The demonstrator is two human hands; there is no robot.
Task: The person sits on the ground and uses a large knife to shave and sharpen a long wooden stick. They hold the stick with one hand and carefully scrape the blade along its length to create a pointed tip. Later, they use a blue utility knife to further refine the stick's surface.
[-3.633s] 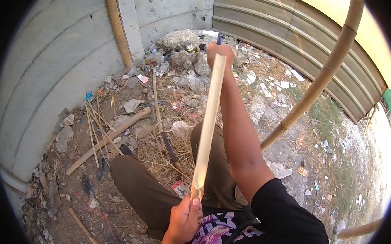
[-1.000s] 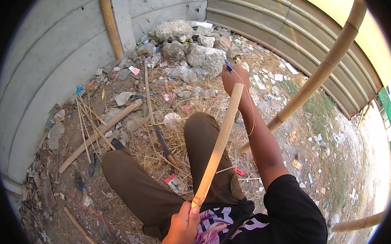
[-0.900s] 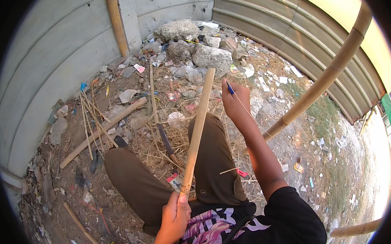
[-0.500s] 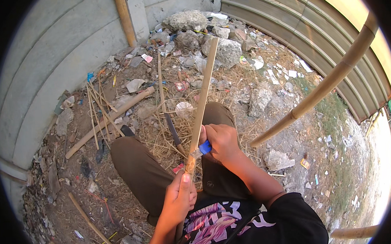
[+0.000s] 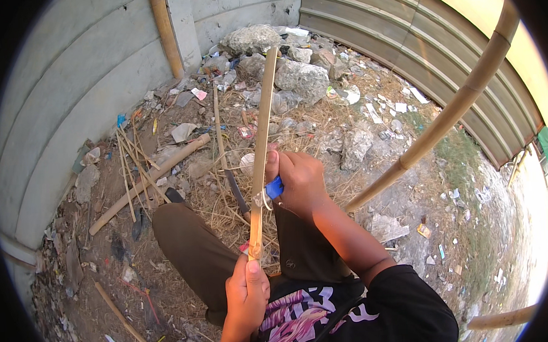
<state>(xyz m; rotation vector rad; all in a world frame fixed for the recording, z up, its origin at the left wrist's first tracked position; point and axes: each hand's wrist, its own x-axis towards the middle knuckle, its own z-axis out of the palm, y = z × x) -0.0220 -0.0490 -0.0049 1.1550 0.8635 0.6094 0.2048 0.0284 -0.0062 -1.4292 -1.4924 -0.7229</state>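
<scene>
STEP: shaving bamboo strip point(image 5: 262, 147), judged mid-stroke | LEFT: left hand point(image 5: 247, 289) grip closed on strip base at 6 o'clock | RIGHT: right hand point(image 5: 297, 181) grip closed on blue-handled knife point(image 5: 273, 188), blade against strip | NEXT: steady strip; keep blade clear of thumb.

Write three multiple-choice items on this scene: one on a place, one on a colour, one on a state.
1. Where does the left hand hold the bamboo strip?
A. at its near end
B. at its far tip
C. nowhere

2. What colour is the knife handle in the right hand?
A. red
B. blue
C. white

3. How does the strip lie?
A. flat on the ground
B. held up off the ground, pointing away from the person
C. leaning on the wall

Answers: 1 A, the left hand's grip closes round the end nearest the body. 2 B, blue shows beside the fingers. 3 B, both hands hold it above the knees.
</scene>
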